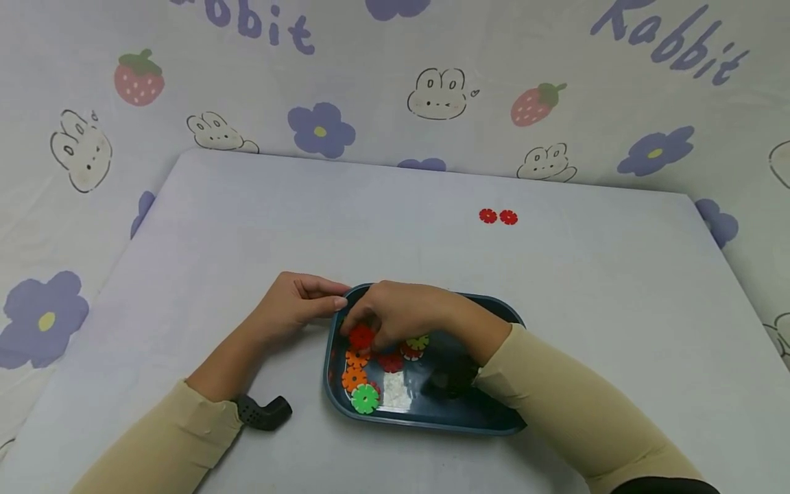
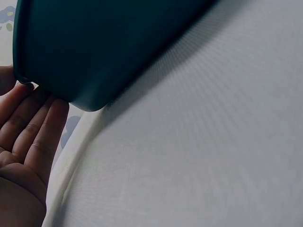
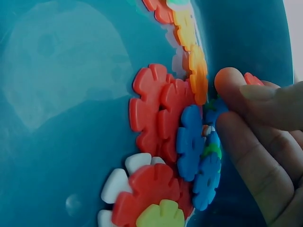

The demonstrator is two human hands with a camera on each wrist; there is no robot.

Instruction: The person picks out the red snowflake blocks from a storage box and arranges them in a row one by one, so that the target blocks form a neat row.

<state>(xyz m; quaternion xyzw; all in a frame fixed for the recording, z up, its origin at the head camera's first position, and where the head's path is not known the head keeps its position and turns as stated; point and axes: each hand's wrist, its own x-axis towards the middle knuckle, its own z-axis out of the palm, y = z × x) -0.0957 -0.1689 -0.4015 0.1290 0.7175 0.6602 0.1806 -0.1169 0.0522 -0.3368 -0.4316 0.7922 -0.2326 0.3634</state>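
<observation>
A dark teal tray (image 1: 432,427) holds several flower-shaped slotted plastic discs in red, orange, green, yellow, blue and white. At its upper left corner, my left hand (image 1: 302,305) pinches the rim, thumb on the edge and fingers (image 2: 45,135) against the outer wall. Reaching into the tray's left end, my right hand (image 1: 401,312) holds a red disc (image 1: 361,337) between thumb and fingers. Only a sliver of that red disc (image 3: 253,79) shows past the thumb in the right wrist view. Blue discs (image 3: 190,142) and overlapping red discs (image 3: 149,111) lie beside the fingertips.
Two red discs (image 1: 498,217) lie side by side toward the back of the white table (image 1: 308,219). A patterned cloth (image 1: 370,82) hangs behind it. A black wrist device (image 1: 265,413) sticks out beside the left sleeve.
</observation>
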